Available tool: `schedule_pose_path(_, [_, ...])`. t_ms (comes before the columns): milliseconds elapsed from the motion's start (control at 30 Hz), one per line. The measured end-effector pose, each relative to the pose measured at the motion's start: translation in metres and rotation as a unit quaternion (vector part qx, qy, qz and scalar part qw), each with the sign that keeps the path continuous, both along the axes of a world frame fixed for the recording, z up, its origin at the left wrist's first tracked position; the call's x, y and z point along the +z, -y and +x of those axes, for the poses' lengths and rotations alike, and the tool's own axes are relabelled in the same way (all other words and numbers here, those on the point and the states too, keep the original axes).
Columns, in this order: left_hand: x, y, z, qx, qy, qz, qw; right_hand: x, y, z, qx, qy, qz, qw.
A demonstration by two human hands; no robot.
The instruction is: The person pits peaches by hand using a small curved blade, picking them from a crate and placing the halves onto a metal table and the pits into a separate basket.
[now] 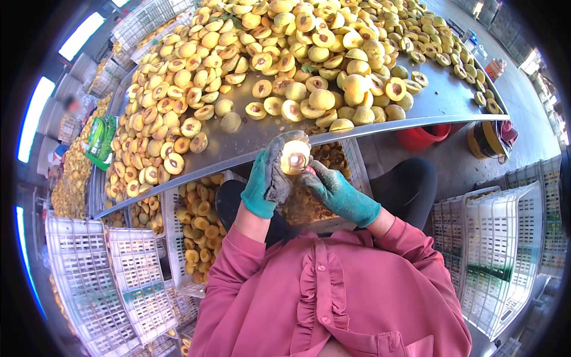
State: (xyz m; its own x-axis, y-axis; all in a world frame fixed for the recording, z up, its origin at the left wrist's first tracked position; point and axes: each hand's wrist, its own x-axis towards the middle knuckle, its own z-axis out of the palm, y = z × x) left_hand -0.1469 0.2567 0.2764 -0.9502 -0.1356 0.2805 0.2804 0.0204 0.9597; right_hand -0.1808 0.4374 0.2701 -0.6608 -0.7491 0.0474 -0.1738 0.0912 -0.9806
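My left hand, in a green glove with a dark, worn finger part, is closed round a yellow peach half. The cut face is turned up, with a pale ring and a bright spot at its middle. My right hand, also gloved in green, pinches a small red-handled tool against the lower right edge of that half. The tool's working end cannot be made out. Both hands are just off the table's near edge, above a crate of fruit pieces between my knees.
A metal table ahead bears a large heap of peach halves. Fruit-filled crates stand below its edge, and stacked white crates are at left. More white crates stand at right. A red bucket is under the table.
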Motion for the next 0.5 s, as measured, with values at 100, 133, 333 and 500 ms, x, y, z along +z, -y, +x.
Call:
schedule_pose_path(100, [-0.005, 0.007, 0.004, 0.021, -0.023, -0.128, 0.991, -0.007, 0.004, 0.001, -0.003, -0.011, -0.061, 0.998])
schedule_pose_path(133, [-0.008, 0.008, 0.006, 0.034, -0.023, -0.164, 0.986, -0.007, 0.004, 0.002, -0.003, -0.024, -0.048, 0.999])
schedule_pose_path(333, [-0.004, 0.010, 0.004, -0.078, 0.092, -0.049, 0.992, -0.016, -0.010, -0.011, 0.022, -0.216, 0.087, 0.972])
schedule_pose_path(500, [-0.009, -0.012, 0.012, -0.042, 0.014, 0.046, 0.998, -0.029, -0.004, -0.010, 0.053, -0.229, -0.084, 0.968])
